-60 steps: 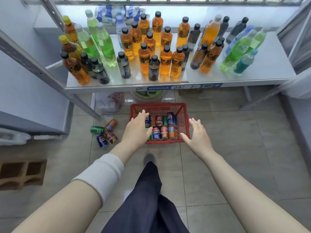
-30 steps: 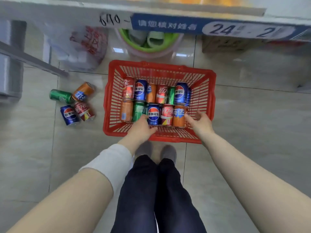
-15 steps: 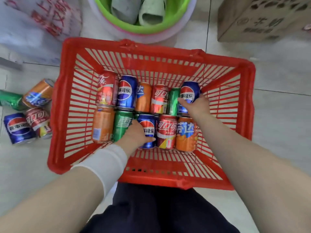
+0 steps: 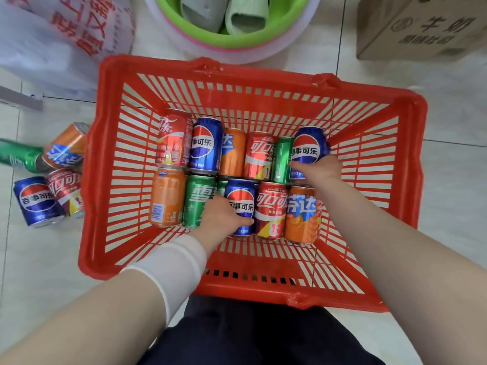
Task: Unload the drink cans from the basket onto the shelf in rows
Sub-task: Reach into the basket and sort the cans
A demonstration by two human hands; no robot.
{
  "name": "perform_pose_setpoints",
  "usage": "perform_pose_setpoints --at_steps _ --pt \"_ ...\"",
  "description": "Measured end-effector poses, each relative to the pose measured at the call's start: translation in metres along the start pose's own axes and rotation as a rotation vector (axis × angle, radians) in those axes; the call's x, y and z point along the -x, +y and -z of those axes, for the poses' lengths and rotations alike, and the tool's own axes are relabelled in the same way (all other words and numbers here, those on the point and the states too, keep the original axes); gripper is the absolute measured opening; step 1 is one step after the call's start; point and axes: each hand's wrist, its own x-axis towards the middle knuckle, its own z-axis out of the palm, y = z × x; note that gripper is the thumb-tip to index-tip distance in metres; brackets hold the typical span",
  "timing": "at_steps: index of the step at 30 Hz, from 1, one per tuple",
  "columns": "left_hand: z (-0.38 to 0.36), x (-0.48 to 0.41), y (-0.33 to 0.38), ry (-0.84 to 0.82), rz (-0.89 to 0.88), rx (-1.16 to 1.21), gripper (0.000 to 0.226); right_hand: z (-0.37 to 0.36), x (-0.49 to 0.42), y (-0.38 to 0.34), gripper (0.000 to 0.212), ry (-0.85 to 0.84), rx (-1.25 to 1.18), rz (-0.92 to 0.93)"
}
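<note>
The red slatted basket (image 4: 113,180) holds red, blue, orange and green cans (image 4: 271,206) lying on their sides in two rows. The left hand (image 4: 224,218) grips the near blue can (image 4: 241,204), and the right hand (image 4: 317,168) grips the far blue can (image 4: 307,147) at its row's right end. Four loose cans (image 4: 39,204) lie on the floor left of the basket.

Covered cans, cropped edges

The left hand (image 4: 221,219) covers the lower left of the near blue can (image 4: 241,200), and the right hand (image 4: 319,168) masks the base of the far blue can (image 4: 307,146). The picture's edge crops the green floor can (image 4: 18,155) at 9 o'clock, the basin (image 4: 237,46) at 12 and the cardboard box (image 4: 421,27) at 1.
</note>
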Motion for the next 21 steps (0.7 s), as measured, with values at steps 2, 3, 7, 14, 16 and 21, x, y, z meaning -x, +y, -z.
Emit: perform_pose_setpoints --at_steps 2,3,7,14,16,21 --pt "0.006 0.003 0.001 -0.06 0.012 0.027 0.049 0.006 0.006 0.0 0.071 -0.043 -0.09 -0.017" --pt "0.01 0.005 0.001 -0.089 0.028 0.053 0.043 0.011 0.011 -0.001 0.071 -0.06 -0.122 -0.015" --pt "0.03 0.022 -0.005 -0.192 0.075 0.296 0.047 0.043 0.042 -0.009 0.064 -0.127 -0.245 0.004" --pt "0.084 0.134 -0.004 -0.276 0.02 0.69 0.027 0.111 0.156 -0.022 0.041 -0.321 -0.486 -0.023" --pt "0.102 0.176 -0.004 -0.277 0.012 0.774 0.038 0.13 0.202 -0.021 0.041 -0.365 -0.56 -0.04" --pt "0.143 0.287 -0.012 -0.252 -0.071 0.86 0.102 0.178 0.329 -0.025 0.024 -0.451 -0.697 -0.029"
